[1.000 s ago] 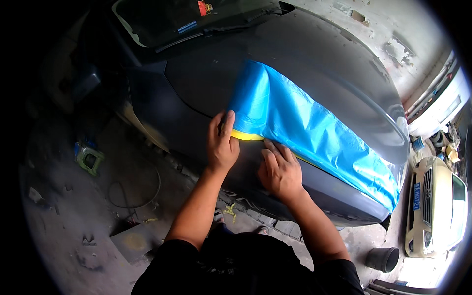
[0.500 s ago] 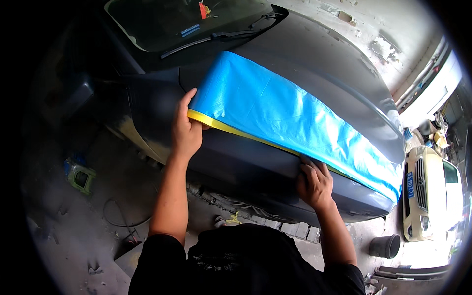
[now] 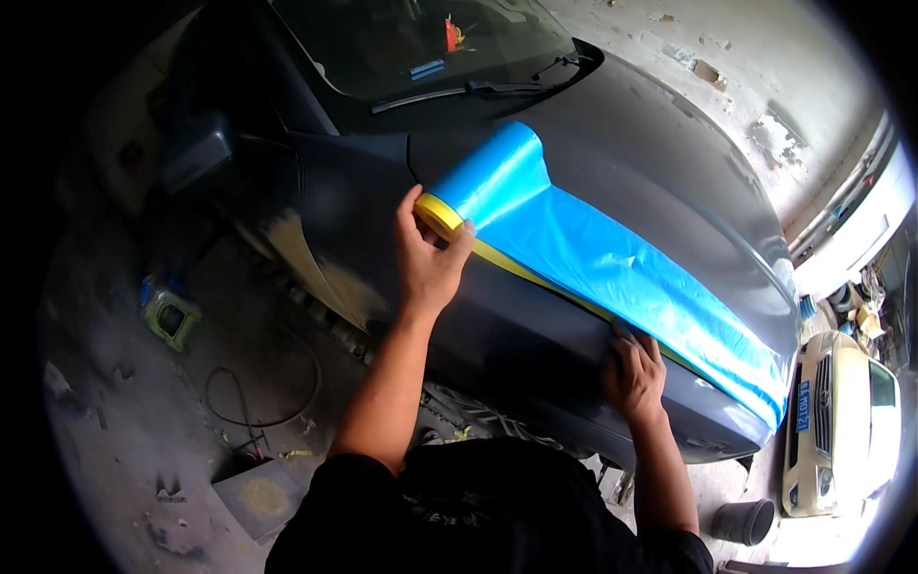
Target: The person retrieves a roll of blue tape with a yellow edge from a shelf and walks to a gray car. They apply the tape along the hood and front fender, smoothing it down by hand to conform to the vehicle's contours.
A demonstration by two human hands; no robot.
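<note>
A roll of blue masking film point(image 3: 497, 172) with a yellow tape edge lies slantwise over the dark car's fender and hood edge. My left hand point(image 3: 430, 263) grips its yellow end, thumb and fingers around the rim. From the roll, a loose, wrinkled strip of blue film point(image 3: 631, 253) runs right toward the car's front corner. My right hand point(image 3: 639, 368) is against the strip's yellow tape edge, fingers curled and closed. Its fingertips are partly hidden there, so whether anything is in them is unclear.
The dark car's hood point(image 3: 650, 143) and side mirror point(image 3: 199, 151) are beyond my hands. A cream car point(image 3: 827, 421) stands at right, near a dark bucket point(image 3: 744, 522). On the floor at left are a green-and-blue object point(image 3: 170, 318), a hose point(image 3: 258, 421) and a flat board point(image 3: 260, 496).
My left hand has moved right along the edge with the roll, now closer to my right hand; less film spans between them. The right hand stays at the tape edge. The view has shifted.
</note>
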